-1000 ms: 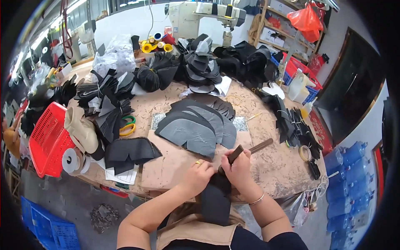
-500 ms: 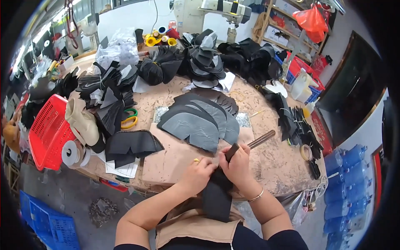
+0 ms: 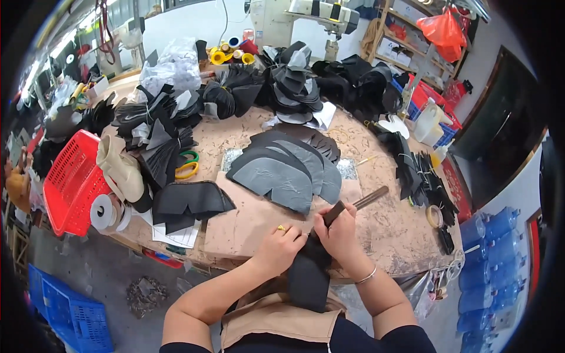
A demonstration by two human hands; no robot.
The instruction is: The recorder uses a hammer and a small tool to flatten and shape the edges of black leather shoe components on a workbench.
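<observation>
My left hand (image 3: 281,250), with a yellow ring on a finger, has its fingers closed at the edge of a black shoe-upper piece (image 3: 309,276). That piece hangs over the table's front edge toward my lap. Just to the right, my right hand (image 3: 340,232) is closed around a dark hammer-like tool (image 3: 372,197), its long brown handle sticking out to the upper right. A dark blunt end shows at the fist's left side, close to the black piece; the grip hides how the parts join. Beyond my hands lie fanned grey-black cut pieces (image 3: 273,176).
Another black piece (image 3: 188,203) rests at left beside a cream boot (image 3: 123,170), a red basket (image 3: 73,182) and thread spools (image 3: 107,213). Scissors (image 3: 187,169) lie farther back. Bundled black pieces (image 3: 229,94) line the table's back. Blue water bottles (image 3: 491,259) stand at right.
The view has shifted slightly, so the table's things sit a little farther right. Both hands keep nearly the same hold on the black piece and the tool.
</observation>
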